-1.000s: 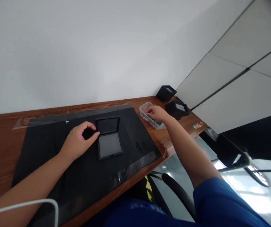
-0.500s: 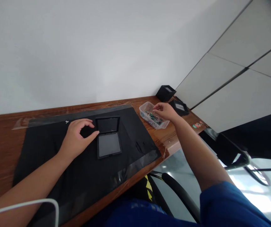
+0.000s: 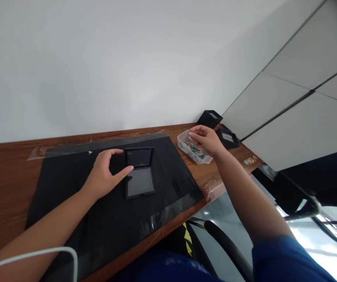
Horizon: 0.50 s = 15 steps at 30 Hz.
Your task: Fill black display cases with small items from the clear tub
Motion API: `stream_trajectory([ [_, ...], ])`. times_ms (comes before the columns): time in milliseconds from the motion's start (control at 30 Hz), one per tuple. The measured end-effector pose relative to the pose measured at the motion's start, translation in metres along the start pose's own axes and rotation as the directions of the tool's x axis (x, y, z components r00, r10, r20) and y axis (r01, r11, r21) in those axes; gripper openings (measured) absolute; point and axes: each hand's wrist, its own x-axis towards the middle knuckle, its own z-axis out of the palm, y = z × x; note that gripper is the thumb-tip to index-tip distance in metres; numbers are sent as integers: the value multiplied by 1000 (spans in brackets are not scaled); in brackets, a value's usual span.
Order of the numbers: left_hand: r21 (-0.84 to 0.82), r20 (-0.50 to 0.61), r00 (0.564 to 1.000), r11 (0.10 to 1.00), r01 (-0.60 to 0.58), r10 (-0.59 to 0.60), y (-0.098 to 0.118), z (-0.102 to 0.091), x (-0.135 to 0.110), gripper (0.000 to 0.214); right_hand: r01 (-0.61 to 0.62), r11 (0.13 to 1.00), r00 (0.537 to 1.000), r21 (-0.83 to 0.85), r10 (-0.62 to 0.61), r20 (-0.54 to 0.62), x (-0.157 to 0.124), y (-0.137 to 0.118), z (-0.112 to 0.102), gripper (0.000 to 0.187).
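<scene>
An open black hinged case (image 3: pixel 139 172) with a grey inner pad lies on a black mat (image 3: pixel 106 203). My left hand (image 3: pixel 105 175) rests at the case's left edge, thumb and fingers curved apart, touching it. My right hand (image 3: pixel 205 139) hovers just above a clear plastic tub (image 3: pixel 194 150) of small green and mixed-colour parts. Its fingertips are pinched together; what they hold is too small to make out.
The mat covers a wooden desk (image 3: pixel 4 176) against a white wall. Two black boxes (image 3: pixel 210 118) (image 3: pixel 228 138) stand in the far right corner by a grey partition. Small round stickers (image 3: pixel 250 160) lie near the desk's right edge. A chair armrest (image 3: pixel 230 246) is below.
My right hand has risen out of the tub with its fingers pinched. My left hand stayed at the case's left edge.
</scene>
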Motion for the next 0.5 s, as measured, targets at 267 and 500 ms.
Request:
stream_trajectory([
  [267, -46, -392, 897, 969, -241, 205, 17, -7, -6, 31, -42, 753, 967, 656, -134, 216, -40, -29, 122, 41],
  [500, 35, -274, 847, 885, -465, 456, 40, -2, -21, 37, -94, 570, 954, 817, -182, 237, -72, -34, 174, 41],
])
